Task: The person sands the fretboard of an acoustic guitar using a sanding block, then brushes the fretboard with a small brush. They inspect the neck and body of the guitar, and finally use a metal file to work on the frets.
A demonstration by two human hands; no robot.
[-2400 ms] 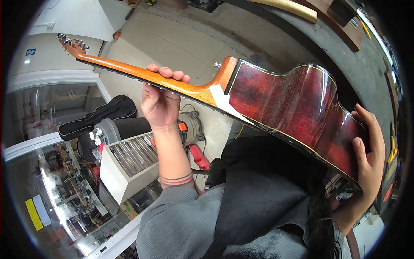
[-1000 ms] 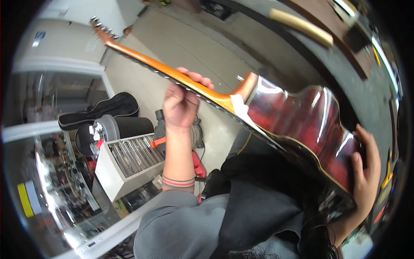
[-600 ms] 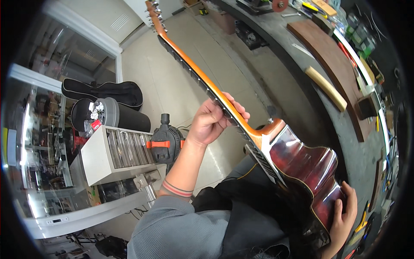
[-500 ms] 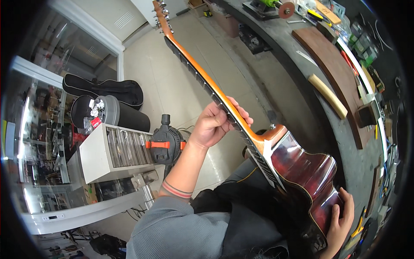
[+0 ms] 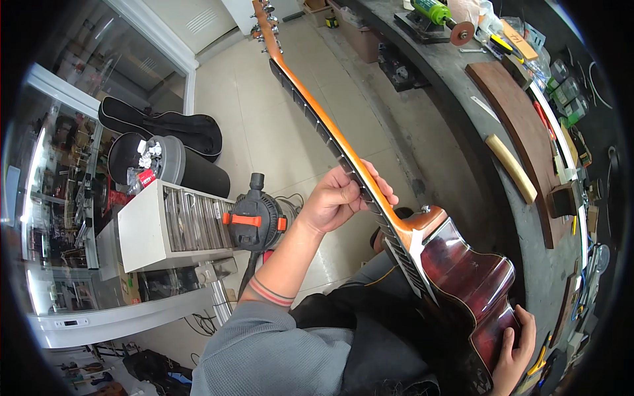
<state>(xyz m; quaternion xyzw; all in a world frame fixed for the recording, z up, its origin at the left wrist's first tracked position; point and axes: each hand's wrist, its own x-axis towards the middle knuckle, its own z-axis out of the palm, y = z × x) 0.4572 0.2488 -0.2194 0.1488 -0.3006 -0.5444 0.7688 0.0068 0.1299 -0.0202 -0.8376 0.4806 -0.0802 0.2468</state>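
One guitar (image 5: 462, 264), two holds! Left hand (image 5: 342, 198) curled round the neck (image 5: 323, 121), right hand (image 5: 518, 346) loosely clasping the body (image 5: 487, 280), four o'clock.

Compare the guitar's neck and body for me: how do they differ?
The neck is slim and nearly straight; the body is broad, with curving sides. The neck is orange-brown, the body dark red. The left hand curls around the neck, while the right hand rests against the body. Both are parts of one guitar.
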